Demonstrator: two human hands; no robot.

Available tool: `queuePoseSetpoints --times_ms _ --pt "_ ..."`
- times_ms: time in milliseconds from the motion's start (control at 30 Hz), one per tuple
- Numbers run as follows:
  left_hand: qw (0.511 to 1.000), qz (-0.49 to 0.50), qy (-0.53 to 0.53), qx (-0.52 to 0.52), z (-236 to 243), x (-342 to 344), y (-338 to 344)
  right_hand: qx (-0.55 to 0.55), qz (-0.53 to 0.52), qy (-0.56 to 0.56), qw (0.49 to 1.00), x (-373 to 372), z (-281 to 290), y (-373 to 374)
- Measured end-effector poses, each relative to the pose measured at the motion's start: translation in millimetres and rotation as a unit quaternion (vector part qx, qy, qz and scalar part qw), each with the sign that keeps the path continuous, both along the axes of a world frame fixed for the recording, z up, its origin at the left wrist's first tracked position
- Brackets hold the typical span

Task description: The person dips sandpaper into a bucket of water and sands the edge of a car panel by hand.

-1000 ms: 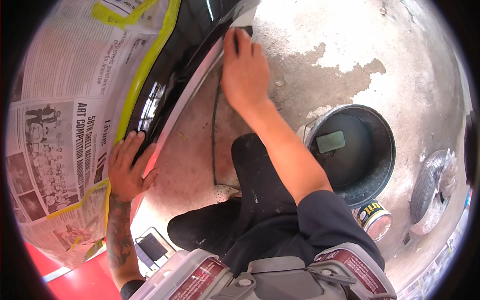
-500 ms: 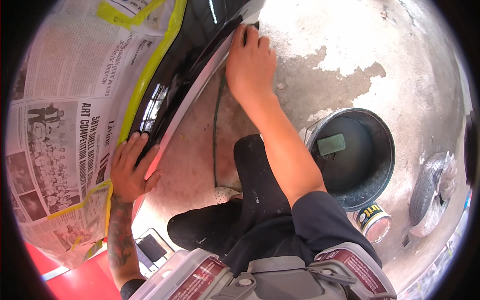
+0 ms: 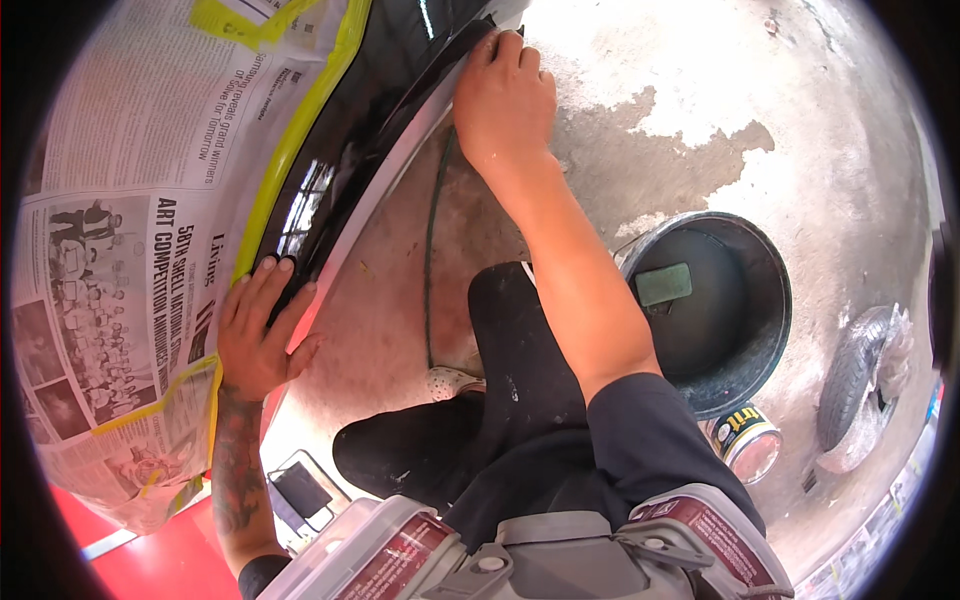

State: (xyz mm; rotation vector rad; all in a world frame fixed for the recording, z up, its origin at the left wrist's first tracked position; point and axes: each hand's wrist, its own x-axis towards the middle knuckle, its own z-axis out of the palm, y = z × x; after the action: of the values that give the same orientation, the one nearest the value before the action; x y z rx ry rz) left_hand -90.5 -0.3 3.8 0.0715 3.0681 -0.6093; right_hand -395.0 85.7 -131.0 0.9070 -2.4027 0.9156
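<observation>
A glossy black curved panel (image 3: 318,175), seemingly vehicle bodywork, runs along my left side. Newspaper masking (image 3: 130,130) covers the surface beside it, bordered by yellow-green tape (image 3: 290,140). My left hand (image 3: 262,325) lies with fingers stretched over the lower part of the panel and the tape's edge. At the panel's far end, my right hand (image 3: 507,100) is closed, knuckles up, against its outer edge. Small dark bits show by its fingertips, but what it grips is hidden. A paler strip (image 3: 385,170) forms the panel's outer edge between both hands.
A black bucket (image 3: 765,350) stands right of my right forearm, with a green block (image 3: 663,285) in it. Beside the bucket sits a tin can (image 3: 748,445). Farther right lies a tyre-like piece (image 3: 855,380) with plastic. A thin hose (image 3: 432,250) crosses the floor.
My right hand has slid a little farther away along the panel's edge. My left hand has shifted only slightly, up and to the left, still against the panel.
</observation>
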Motion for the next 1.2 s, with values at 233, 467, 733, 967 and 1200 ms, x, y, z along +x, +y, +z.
queuePoseSetpoints --times_ms 233,467,733,967,1200 --pt "1.0 0.008 -0.002 0.0 -2 -3 -2 -0.008 0.029 -0.001 1.0 -9 1 2" --pt "1.0 0.008 -0.004 -0.005 0 -2 -1 -0.015 0.022 0.018 0.999 -6 -2 -2" --pt "1.0 0.005 0.013 0.007 -1 -4 -1 -0.021 0.007 -0.108 0.994 -48 -28 11" --pt "1.0 0.011 0.006 0.009 -1 -3 0 -0.137 0.084 0.025 0.987 -16 -45 7" --pt "1.0 0.008 0.009 -0.002 -2 -2 -1 -0.114 0.046 0.051 0.991 -15 -42 8"
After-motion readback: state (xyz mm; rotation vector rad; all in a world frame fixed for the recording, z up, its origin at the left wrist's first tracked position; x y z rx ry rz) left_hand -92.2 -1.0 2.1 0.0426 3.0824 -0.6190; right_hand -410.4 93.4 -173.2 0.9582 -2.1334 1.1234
